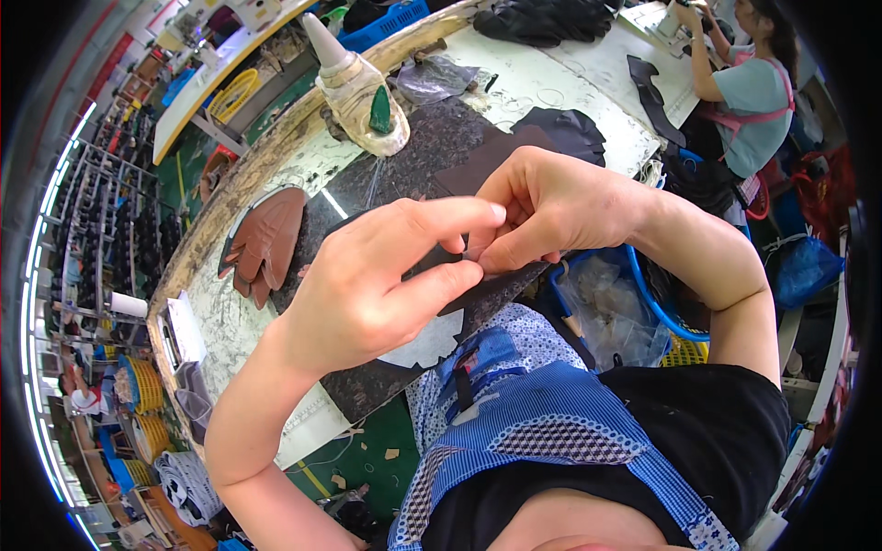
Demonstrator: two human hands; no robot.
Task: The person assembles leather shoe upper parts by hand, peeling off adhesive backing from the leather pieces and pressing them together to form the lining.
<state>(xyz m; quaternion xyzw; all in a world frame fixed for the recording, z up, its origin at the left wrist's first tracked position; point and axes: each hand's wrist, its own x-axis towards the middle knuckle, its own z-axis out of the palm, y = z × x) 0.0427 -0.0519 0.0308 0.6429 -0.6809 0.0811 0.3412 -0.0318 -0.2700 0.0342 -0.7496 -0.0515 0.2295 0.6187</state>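
Over the near part of the worktable, my left hand [377, 280] and my right hand [560, 207] meet at their fingertips. Both are closed in a pinch on the edge of a black leather piece [501, 292], which is mostly hidden under the fingers. Whether a smaller item sits between the fingertips, I cannot tell. Beneath the hands lies a dark speckled board [363, 390]. Dark brown leather [473, 165] is spread on it just beyond my right hand. To the left of my left hand lie brown leather gloves [266, 243].
A wrapped cone-topped stand [363, 106] with a green piece rises at the far side. Black leather pieces [562, 135] lie beyond my right wrist. A blue-rimmed basket [652, 298] with plastic bags stands at right. A co-worker [749, 92] sits at the far right.
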